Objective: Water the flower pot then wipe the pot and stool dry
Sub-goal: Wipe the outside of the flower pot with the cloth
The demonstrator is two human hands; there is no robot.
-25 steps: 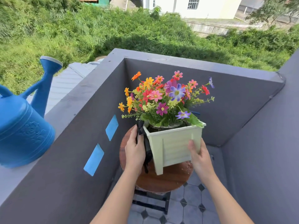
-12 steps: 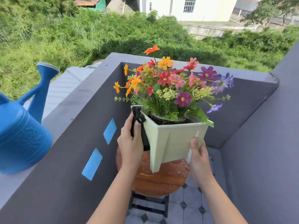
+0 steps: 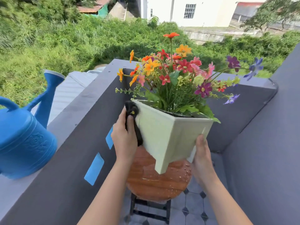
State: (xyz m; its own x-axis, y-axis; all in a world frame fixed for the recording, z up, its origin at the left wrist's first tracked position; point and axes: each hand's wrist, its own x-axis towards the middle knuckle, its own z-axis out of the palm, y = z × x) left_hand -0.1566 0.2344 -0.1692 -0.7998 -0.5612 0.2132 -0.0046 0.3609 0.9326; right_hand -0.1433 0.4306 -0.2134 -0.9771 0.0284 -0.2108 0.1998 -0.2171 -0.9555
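Observation:
A pale green square flower pot (image 3: 168, 135) full of colourful flowers (image 3: 178, 75) is held in the air above a round wooden stool (image 3: 155, 182). My left hand (image 3: 125, 138) presses a black cloth (image 3: 134, 120) against the pot's left side. The pot's right lower corner rests in my right hand (image 3: 201, 153). Tilted, the pot has one foot pointing down over the stool. Water drops lie on the stool's seat.
A blue watering can (image 3: 24, 140) stands on the grey parapet wall (image 3: 73, 114) at the left. Grey walls enclose the corner on the left, back and right. Blue tape patches (image 3: 94, 168) mark the left wall. Tiled floor (image 3: 191, 205) lies under the stool.
Both hands have lifted the pot off the stool and raised it higher, tilting it. The wet seat under it now shows.

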